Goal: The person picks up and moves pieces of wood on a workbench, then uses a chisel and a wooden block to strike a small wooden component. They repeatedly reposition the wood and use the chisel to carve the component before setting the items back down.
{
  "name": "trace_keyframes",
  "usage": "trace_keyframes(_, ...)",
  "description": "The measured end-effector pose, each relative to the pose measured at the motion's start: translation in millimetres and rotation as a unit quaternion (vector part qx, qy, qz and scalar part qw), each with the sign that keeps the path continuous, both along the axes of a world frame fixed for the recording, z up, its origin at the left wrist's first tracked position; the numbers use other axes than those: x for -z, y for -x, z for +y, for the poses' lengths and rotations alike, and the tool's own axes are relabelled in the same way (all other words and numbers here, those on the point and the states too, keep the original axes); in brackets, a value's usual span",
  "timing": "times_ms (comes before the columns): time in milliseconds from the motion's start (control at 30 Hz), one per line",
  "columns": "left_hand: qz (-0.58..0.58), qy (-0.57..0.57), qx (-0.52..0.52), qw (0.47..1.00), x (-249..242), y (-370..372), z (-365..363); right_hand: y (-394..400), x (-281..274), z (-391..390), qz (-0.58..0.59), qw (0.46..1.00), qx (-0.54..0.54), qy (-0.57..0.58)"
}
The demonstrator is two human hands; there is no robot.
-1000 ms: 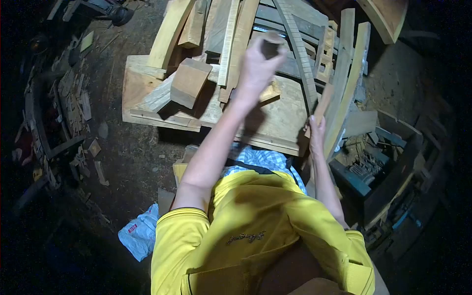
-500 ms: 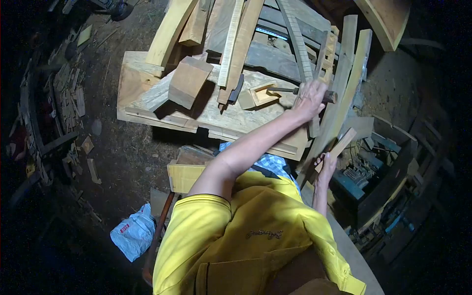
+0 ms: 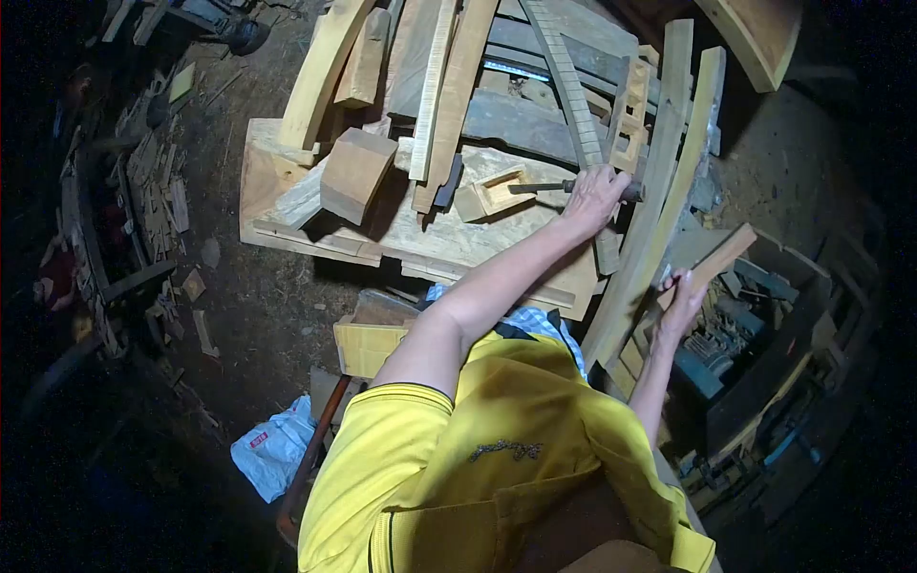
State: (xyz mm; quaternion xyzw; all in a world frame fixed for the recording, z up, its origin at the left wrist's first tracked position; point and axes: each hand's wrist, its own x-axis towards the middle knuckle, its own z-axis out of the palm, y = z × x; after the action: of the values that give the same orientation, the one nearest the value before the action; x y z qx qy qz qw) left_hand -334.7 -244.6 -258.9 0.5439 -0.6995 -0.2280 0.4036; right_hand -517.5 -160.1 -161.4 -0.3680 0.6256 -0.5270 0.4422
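My left hand (image 3: 594, 199) is closed around a chisel (image 3: 541, 188), its handle jutting out to the right of the fist. The chisel lies nearly level, with its tip at the hollow of a small wooden block (image 3: 499, 194) on the workbench (image 3: 420, 244). Out to the right, beyond the bench edge, my right hand (image 3: 684, 298) grips a flat wooden stick (image 3: 724, 258), which slants up and away from me. A larger angled wood block (image 3: 358, 175) sits to the left of the hollowed one.
Long boards (image 3: 458, 86) and a curved strip with evenly spaced marks (image 3: 564, 76) lie across the back of the bench. Long beams (image 3: 659, 191) run along its right side. A dark box of tools (image 3: 764, 353) stands at right, a light blue bag (image 3: 275, 449) on the floor at left.
My right hand has swung up and to the right with the wooden stick, away from the chisel. My left hand keeps its grip on the chisel at the block.
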Motion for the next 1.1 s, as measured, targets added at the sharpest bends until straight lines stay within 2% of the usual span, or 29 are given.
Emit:
trace_keyframes(200, 0.005, -0.040, 0.011, 0.999, -5.4, -4.5, -9.5, 3.7, -14.7, -20.9, 0.008, 0.999, 0.018, 0.048)
trace_keyframes(300, -0.020, -0.067, 0.010, 0.998, 4.7, 0.2, -15.0, -1.4, -10.3, -30.6, 0.030, 0.998, 0.034, 0.032)
trace_keyframes(333, -0.022, -0.069, 0.012, 0.997, 7.5, 1.2, -16.2, -13.2, -9.8, -33.4, 0.051, 0.996, 0.069, 0.021)
trace_keyframes(367, -0.022, -0.079, 0.012, 0.997, 8.7, 2.0, -17.9, -8.9, 9.3, -30.4, 0.090, 0.992, 0.083, -0.033)
trace_keyframes(400, -0.023, -0.089, 0.013, 0.996, 9.4, 3.1, -19.7, -9.0, 40.6, -27.4, 0.279, 0.960, 0.002, -0.018)
trace_keyframes(433, -0.024, -0.090, 0.018, 0.995, 11.6, 3.6, -20.5, -9.4, 61.3, -25.2, 0.455, 0.887, -0.078, -0.004)
trace_keyframes(500, -0.032, -0.056, 0.009, 0.998, 17.7, 1.2, -23.7, -52.5, 28.6, -20.2, 0.307, 0.935, -0.137, -0.113)
trace_keyframes(567, -0.024, -0.056, 0.012, 0.998, 18.8, -0.4, -24.5, -44.5, 23.0, -24.1, 0.292, 0.939, -0.107, -0.148)
trace_keyframes(633, -0.026, -0.058, 0.013, 0.998, 13.9, -1.1, -25.9, -26.8, 12.4, -39.3, 0.041, 0.986, 0.043, -0.158)
trace_keyframes(667, -0.026, -0.058, 0.017, 0.998, 14.6, -0.6, -25.4, -22.8, 13.9, -46.9, 0.018, 0.992, 0.061, -0.112)
trace_keyframes(700, -0.026, -0.060, 0.016, 0.998, 15.2, 0.0, -25.7, -23.8, 21.2, -48.9, 0.019, 0.992, 0.063, -0.110)
trace_keyframes(733, -0.026, -0.062, 0.014, 0.998, 15.7, 0.6, -26.3, -27.1, 34.5, -47.3, 0.153, 0.980, -0.035, -0.123)
trace_keyframes(767, -0.025, -0.062, 0.013, 0.998, 15.3, 0.2, -26.1, -34.8, 40.3, -44.8, 0.282, 0.941, -0.133, -0.133)
trace_keyframes(800, -0.024, -0.068, 0.017, 0.997, 15.1, -1.6, -26.0, -40.2, 43.4, -41.1, 0.312, 0.923, -0.199, -0.108)
trace_keyframes(833, -0.024, -0.074, 0.019, 0.997, 15.2, -4.2, -26.2, -36.3, 40.3, -41.2, 0.311, 0.923, -0.202, -0.107)
trace_keyframes(900, -0.027, -0.087, 0.015, 0.996, 11.5, -6.4, -25.4, -37.0, 16.5, -49.5, 0.135, 0.974, -0.103, -0.150)
trace_keyframes(933, -0.027, -0.096, 0.018, 0.995, 8.4, -7.2, -27.0, -26.1, 28.2, -54.0, 0.027, 0.992, -0.027, -0.120)
trace_keyframes(967, -0.026, -0.093, 0.019, 0.995, 8.7, -8.0, -29.2, -24.7, 41.9, -54.5, 0.028, 0.992, -0.026, -0.116)
trace_keyframes(1033, -0.021, -0.101, 0.032, 0.994, 12.1, -5.8, -28.2, -21.1, 60.3, -51.9, 0.208, 0.970, -0.053, -0.109)
trace_keyframes(1067, -0.017, -0.099, 0.030, 0.994, 12.8, -5.2, -27.2, -50.9, 31.8, -52.3, 0.336, 0.912, -0.167, -0.162)
trace_keyframes(1100, -0.018, -0.116, 0.031, 0.993, 12.8, -6.7, -25.1, -52.8, 35.2, -46.9, 0.312, 0.914, -0.194, -0.172)
